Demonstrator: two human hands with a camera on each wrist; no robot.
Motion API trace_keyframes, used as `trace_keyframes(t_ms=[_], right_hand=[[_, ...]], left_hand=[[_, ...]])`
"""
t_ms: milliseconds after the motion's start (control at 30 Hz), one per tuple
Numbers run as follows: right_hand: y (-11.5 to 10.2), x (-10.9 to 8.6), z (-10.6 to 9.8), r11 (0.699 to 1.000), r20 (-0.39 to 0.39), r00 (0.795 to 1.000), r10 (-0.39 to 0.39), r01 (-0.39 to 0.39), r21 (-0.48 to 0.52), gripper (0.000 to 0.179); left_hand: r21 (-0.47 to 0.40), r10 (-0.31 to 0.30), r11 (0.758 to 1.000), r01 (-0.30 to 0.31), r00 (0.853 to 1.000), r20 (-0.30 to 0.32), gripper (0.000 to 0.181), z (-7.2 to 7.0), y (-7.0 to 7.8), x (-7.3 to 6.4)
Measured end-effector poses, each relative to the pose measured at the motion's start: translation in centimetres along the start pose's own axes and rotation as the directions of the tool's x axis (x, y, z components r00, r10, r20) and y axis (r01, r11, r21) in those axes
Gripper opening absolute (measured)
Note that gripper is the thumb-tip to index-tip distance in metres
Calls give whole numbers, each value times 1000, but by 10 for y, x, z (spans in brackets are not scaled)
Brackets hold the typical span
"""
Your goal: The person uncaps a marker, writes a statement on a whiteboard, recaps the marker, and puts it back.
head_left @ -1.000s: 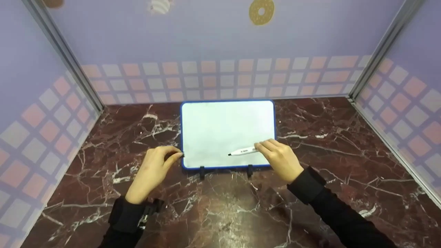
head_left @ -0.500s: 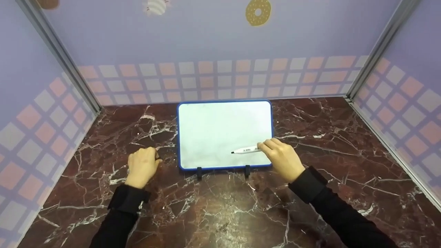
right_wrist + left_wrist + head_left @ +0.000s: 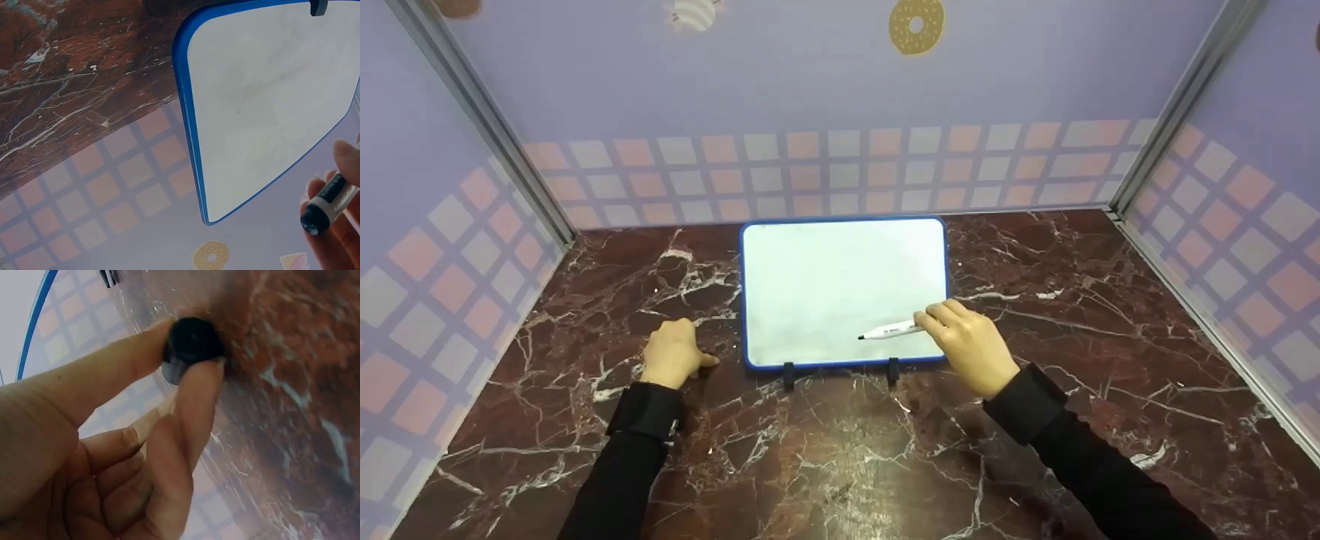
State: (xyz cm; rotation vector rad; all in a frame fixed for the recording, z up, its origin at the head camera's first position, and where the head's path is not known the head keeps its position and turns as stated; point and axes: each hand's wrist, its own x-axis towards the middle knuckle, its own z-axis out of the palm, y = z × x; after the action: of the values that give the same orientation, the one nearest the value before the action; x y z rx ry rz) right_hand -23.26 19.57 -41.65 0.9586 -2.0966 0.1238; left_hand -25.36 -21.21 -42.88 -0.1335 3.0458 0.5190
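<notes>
Black cap (image 3: 194, 338), one, is pinched in your left grip (image 3: 671, 352), hidden from the head view; whether it touches the tabletop (image 3: 840, 465) you can't tell. Your right grip (image 3: 971, 349), cut off in the right wrist view, holds one marker (image 3: 891, 330) in front of one board (image 3: 844, 289) with two clips (image 3: 893, 372).

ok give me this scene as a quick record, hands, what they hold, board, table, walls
left hand: pinches small black cap; contact with table unclear
right hand: holds white marker
marker tip: black, uncapped
whiteboard: blue frame, faint grey smudges, two black supports at lower edge
table: dark red, pale veins
walls: lilac, pink and white squares
</notes>
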Motion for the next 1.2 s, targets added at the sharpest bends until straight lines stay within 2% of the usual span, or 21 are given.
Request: trace_keyframes(t_ms=[100, 167, 233, 300, 333, 367, 400, 467, 567, 633, 700, 767, 967, 1033, 1100, 1133, 1167, 1200], right_hand=[[1, 1, -1, 1000, 3, 1000, -3, 3, -12, 19], [1, 1, -2, 1000, 5, 1000, -8, 8, -16, 18], [1, 2, -2, 1000, 0, 1000, -12, 12, -18, 17], [0, 4, -1, 1000, -6, 1000, -16, 16, -21, 16], [-1, 4, -1, 1000, -10, 1000, -18, 18, -21, 16], [-2, 5, -1, 1000, -17, 1000, -22, 21, -21, 16], [-3, 6, -1, 999, -25, 999, -27, 26, -21, 16], [-6, 8, -1, 999, -39, 998, -41, 40, -22, 15], [-12, 11, -2, 997, -59, 995, -79, 77, -29, 15], [-16, 13, -2, 994, -70, 992, -107, 105, -36, 15], [-20, 15, -2, 990, -78, 988, -135, 132, -42, 14], [-21, 16, -3, 987, -84, 984, -156, 152, -46, 13], [-23, 18, -6, 983, -66, 982, -179, 176, -50, 15], [-21, 18, -7, 991, -52, 990, -129, 130, 17, 23], [-19, 18, -8, 988, -22, 1000, -19, 22, 152, 39], [-18, 19, -9, 971, -3, 999, 54, -51, 235, 48], [-17, 18, -9, 939, 19, 991, 130, -129, 318, 57], [-16, 18, -10, 895, 44, 978, 206, -206, 395, 65]], left_hand=[[18, 3, 1000, -2, 1000, -17, 38, -5, 1, -5], [47, 22, 999, -18, 995, -100, 42, -10, 6, -11], [68, 73, 996, -61, 976, -206, 43, -16, 15, -18], [53, 173, 985, -165, 942, -289, 36, -21, 31, -26], [36, 237, 971, -238, 922, -307, 31, -23, 42, -30], [11, 312, 945, -326, 894, -320, 27, -24, 55, -35], [-20, 386, 910, -414, 864, -323, 26, -24, 68, -39], [-91, 513, 823, -561, 802, -306, 28, -20, 96, -48], [-177, 635, 702, -690, 718, -285, 34, -7, 135, -59], [-211, 671, 657, -724, 689, -273, 37, 3, 154, -62], [-223, 694, 630, -744, 668, -267, 36, 11, 165, -62], [-209, 709, 619, -757, 653, -267, 31, 18, 173, -60], [-157, 713, 631, -760, 648, -269, 15, 27, 181, -58], [-144, 713, 631, -762, 643, -281, 13, 28, 181, -57], [-136, 711, 625, -768, 633, -306, 11, 28, 181, -57], [-128, 709, 623, -772, 626, -323, 10, 29, 181, -56], [-122, 706, 621, -774, 620, -342, 10, 29, 181, -56], [-117, 701, 619, -776, 614, -364, 10, 29, 181, -55]])
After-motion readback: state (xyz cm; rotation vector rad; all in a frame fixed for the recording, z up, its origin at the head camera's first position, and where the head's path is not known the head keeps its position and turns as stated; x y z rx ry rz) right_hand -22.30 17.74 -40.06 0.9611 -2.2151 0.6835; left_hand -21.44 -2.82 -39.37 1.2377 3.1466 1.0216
